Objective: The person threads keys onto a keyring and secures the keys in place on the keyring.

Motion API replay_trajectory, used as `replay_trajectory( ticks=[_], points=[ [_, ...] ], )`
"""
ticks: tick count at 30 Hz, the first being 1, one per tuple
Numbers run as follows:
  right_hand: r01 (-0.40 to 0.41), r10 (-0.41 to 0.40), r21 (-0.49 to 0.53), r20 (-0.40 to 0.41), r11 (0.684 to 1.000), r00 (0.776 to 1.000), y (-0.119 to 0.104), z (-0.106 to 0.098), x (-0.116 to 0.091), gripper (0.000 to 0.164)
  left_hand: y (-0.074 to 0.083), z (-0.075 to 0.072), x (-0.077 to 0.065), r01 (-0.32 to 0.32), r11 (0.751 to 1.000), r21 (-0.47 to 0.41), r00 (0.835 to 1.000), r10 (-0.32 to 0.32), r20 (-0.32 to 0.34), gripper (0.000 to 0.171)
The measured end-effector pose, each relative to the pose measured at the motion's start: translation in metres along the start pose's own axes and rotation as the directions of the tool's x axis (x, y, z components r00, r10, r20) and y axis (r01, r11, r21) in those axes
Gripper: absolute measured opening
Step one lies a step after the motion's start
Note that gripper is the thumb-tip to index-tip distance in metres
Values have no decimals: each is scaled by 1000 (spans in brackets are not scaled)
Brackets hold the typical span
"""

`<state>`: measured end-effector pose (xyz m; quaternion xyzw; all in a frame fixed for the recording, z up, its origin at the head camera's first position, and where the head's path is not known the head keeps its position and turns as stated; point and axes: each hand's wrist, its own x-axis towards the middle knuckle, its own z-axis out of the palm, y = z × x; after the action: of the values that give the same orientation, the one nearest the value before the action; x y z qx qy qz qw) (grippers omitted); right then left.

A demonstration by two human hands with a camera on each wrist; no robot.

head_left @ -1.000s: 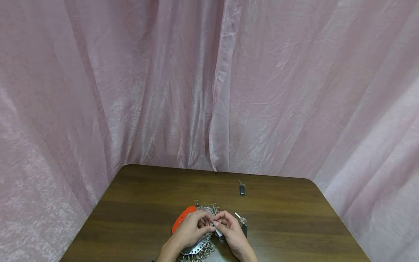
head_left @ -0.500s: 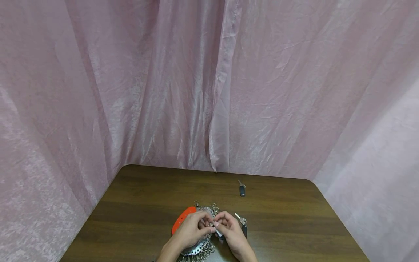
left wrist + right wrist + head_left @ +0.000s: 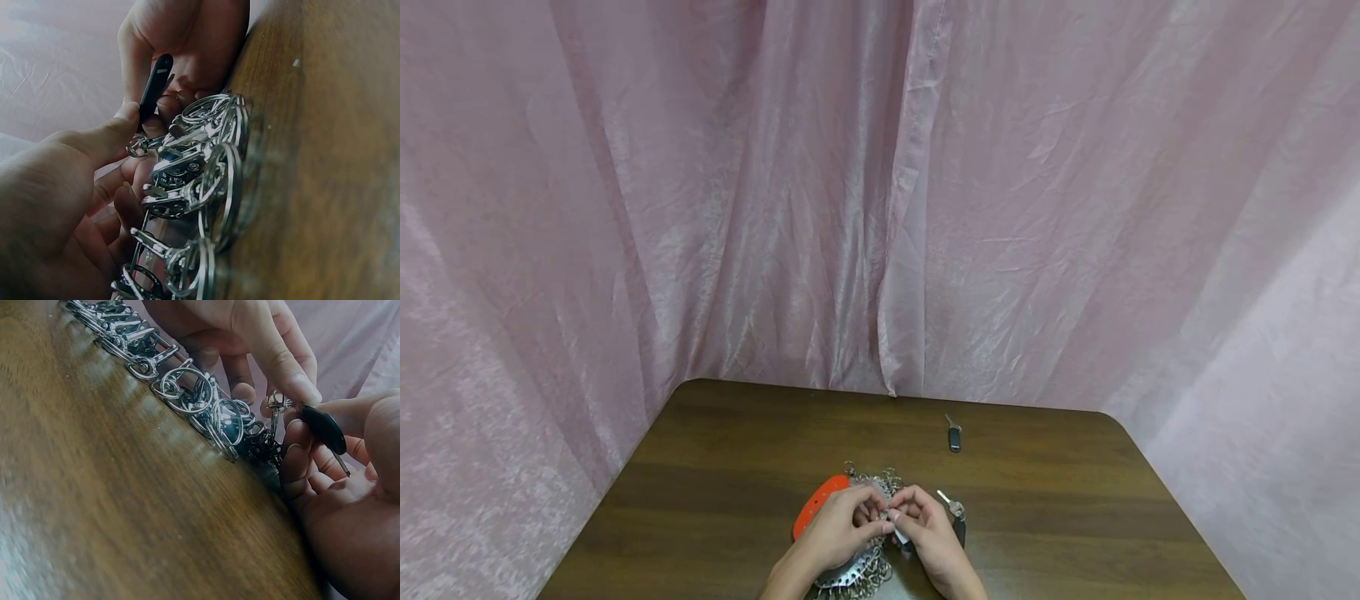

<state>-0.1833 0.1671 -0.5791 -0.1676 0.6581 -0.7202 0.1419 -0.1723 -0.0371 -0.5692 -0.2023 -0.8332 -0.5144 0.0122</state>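
My left hand (image 3: 838,522) arches over a round metal key hanger with an orange-red plate (image 3: 818,504), a perforated metal rim (image 3: 846,573) and many clasps and split rings around its edge. Its thumb and forefinger pinch a small metal clasp (image 3: 275,403) at that edge. Facing it, my right hand (image 3: 928,533) grips a key with a black fob (image 3: 324,429) between thumb and fingers, a thin metal blade jutting toward the palm. In the left wrist view the fob (image 3: 155,87) stands close beside the clasp, fingertips of both hands nearly meeting there. Fingers partly hide the join.
Just right of my right hand lies a key with a dark fob (image 3: 957,517). Farther back is another key with a dark fob (image 3: 954,437). Everything rests on a brown wooden table (image 3: 715,467), with a pink curtain (image 3: 820,208) behind it.
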Motion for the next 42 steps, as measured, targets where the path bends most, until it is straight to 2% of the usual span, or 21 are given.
replay_trajectory(
  ticks=[11,19,24,31,42],
  points=[
    [3,-4,-29,-4,1000,1000,-1,1,0,31,1,0,0,-19,999,26,1000,20,-20,17],
    [-6,6,-45,-13,999,1000,-2,1,1,31,1,-1,0,-15,1000,21,1000,15,-4,17],
    [-4,4,-34,-4,999,1000,-2,1,0,30,0,-1,0,-20,999,32,1000,21,-7,18],
    [-2,2,-21,-13,1000,1000,-2,1,0,30,1,0,1,6,1000,14,1000,-6,-4,21],
    [-4,4,-16,1,1000,1000,0,0,0,31,0,1,0,-22,999,38,1000,22,-9,18]
  ],
)
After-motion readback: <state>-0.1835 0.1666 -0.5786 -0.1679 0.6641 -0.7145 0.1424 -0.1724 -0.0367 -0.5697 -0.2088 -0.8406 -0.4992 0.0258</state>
